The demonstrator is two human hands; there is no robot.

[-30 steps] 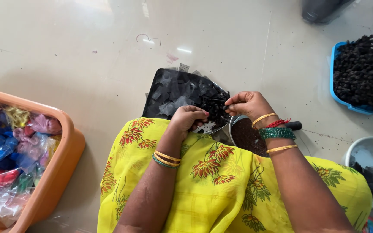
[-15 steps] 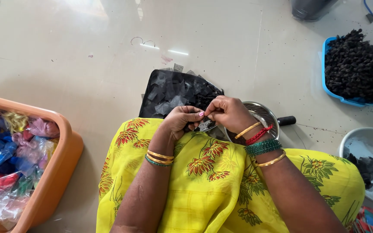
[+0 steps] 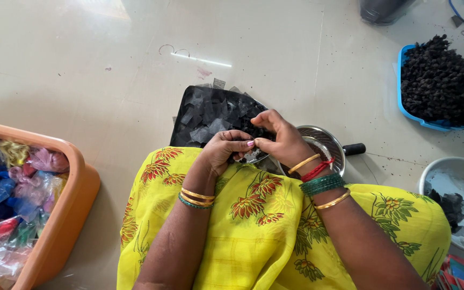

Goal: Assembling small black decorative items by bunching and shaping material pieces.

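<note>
Seated on a pale floor, I bring my two hands together over my lap, my left hand (image 3: 225,150) curled closed and my right hand (image 3: 280,140) pinching shut against it, fingertips meeting on something too small to make out. Just beyond my knuckles lies one black tray (image 3: 189,115) heaped with dark cut squares, its near edge touching my yellow flowered cloth (image 3: 253,215). Just right of my right hand sits one steel pan (image 3: 328,142) with a black handle pointing away to the right. Well off to the right and farther out, one blue tub (image 3: 404,102) holds a mound of small dark pieces; nearer on that side, one white bowl (image 3: 436,177) carries a few dark scraps and clear film. Far to the left of my left hand stands one orange basin (image 3: 76,198) packed with coloured plastic packets. My left wrist wears three bangles, my right wrist several in gold, red and green.
</note>
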